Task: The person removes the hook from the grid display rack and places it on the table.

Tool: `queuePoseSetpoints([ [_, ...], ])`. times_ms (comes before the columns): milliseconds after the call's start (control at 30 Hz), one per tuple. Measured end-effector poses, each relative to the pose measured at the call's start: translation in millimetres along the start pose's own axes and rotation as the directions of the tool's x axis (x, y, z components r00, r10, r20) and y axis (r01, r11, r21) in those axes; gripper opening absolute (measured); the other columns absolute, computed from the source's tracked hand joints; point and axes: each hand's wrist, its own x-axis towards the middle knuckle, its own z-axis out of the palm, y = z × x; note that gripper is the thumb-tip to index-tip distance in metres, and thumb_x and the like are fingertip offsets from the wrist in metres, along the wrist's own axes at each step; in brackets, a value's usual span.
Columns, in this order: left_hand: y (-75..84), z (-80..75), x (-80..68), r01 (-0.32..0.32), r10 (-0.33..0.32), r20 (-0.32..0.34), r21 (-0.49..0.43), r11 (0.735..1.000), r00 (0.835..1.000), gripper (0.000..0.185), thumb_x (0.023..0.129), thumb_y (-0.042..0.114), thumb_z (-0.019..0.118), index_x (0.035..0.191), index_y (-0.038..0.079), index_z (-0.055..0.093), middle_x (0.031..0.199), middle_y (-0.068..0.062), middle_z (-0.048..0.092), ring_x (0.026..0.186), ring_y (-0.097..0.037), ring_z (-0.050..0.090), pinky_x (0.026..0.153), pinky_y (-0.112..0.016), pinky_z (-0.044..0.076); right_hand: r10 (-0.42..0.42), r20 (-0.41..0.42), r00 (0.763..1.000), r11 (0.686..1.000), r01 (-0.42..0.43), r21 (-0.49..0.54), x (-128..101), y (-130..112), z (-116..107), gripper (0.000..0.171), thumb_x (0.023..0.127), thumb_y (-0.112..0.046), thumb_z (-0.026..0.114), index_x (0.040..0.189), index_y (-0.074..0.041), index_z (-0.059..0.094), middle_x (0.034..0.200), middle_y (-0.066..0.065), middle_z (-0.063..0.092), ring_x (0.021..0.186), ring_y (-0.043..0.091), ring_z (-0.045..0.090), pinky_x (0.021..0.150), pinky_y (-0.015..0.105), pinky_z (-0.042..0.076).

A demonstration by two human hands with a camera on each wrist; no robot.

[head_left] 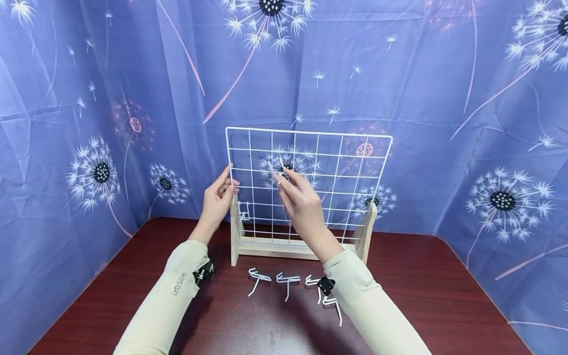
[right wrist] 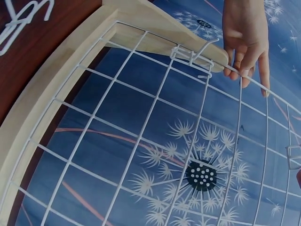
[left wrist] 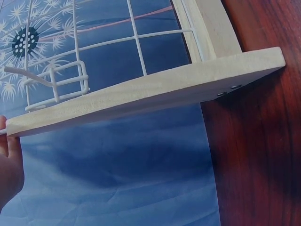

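A white wire grid panel [head_left: 309,132] stands upright in a pale wooden stand [head_left: 284,252]. My left hand [head_left: 216,199] pinches the panel's left side wire just above the wooden upright; in the right wrist view its fingers [right wrist: 247,77] lie along that wire. In front of the panel's middle, my right hand [head_left: 305,203] holds a small white wire hook [head_left: 271,167] between thumb and fingers, and that hook [right wrist: 295,157] shows partly at the right wrist view's edge. Another white hook [left wrist: 55,84] hangs on the grid, low at the left beside the upright.
Several loose white hooks [head_left: 288,279] lie in a row on the dark red wooden table [head_left: 248,325], in front of the stand, some close under my right forearm. A blue dandelion-print curtain [head_left: 426,172] encloses the table at the back and sides.
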Motion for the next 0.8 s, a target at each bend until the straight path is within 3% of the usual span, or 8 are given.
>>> queuePoseSetpoints([
  [267, -1.4, 0.6, -0.4, -0.008, 0.008, 0.001, -0.01, 1.0, 1.0, 0.055, 0.091, -0.016, 0.047, 0.143, 0.001, 0.042, 0.102, -0.041, 0.054, 0.084, -0.034, 0.06, 0.081, -0.027, 0.056, -0.015, 0.006, 1.0, 1.0, 0.014, 0.014, -12, 0, -10, 0.029, 0.083, 0.004, 0.07, 0.111, -0.003, 0.071, 0.115, 0.022, 0.064, 0.101, 0.035, 0.063, 0.083, 0.036, 0.058],
  [433, -1.9, 0.2, 0.1, -0.015, 0.015, 0.0, -0.01, 1.0, 1.0, 0.054, 0.091, -0.016, 0.047, 0.143, -0.001, 0.042, 0.101, -0.041, 0.055, 0.082, -0.024, 0.062, 0.08, -0.027, 0.056, -0.018, 0.024, 1.0, 1.0, 0.017, 0.009, -21, 4, -16, 0.03, 0.082, 0.004, 0.07, 0.111, -0.003, 0.071, 0.114, 0.021, 0.064, 0.102, 0.036, 0.063, 0.089, 0.038, 0.055],
  [800, -0.2, -0.5, 0.3, -0.006, 0.006, -0.002, 0.006, 1.0, 1.0, 0.054, 0.092, -0.015, 0.047, 0.143, 0.0, 0.041, 0.102, -0.04, 0.056, 0.083, -0.028, 0.062, 0.079, -0.03, 0.057, -0.028, 0.059, 0.998, 0.999, 0.026, 0.04, -37, 6, -28, 0.023, 0.088, -0.002, 0.065, 0.11, -0.003, 0.071, 0.115, 0.02, 0.065, 0.097, 0.033, 0.064, 0.079, 0.036, 0.058],
])
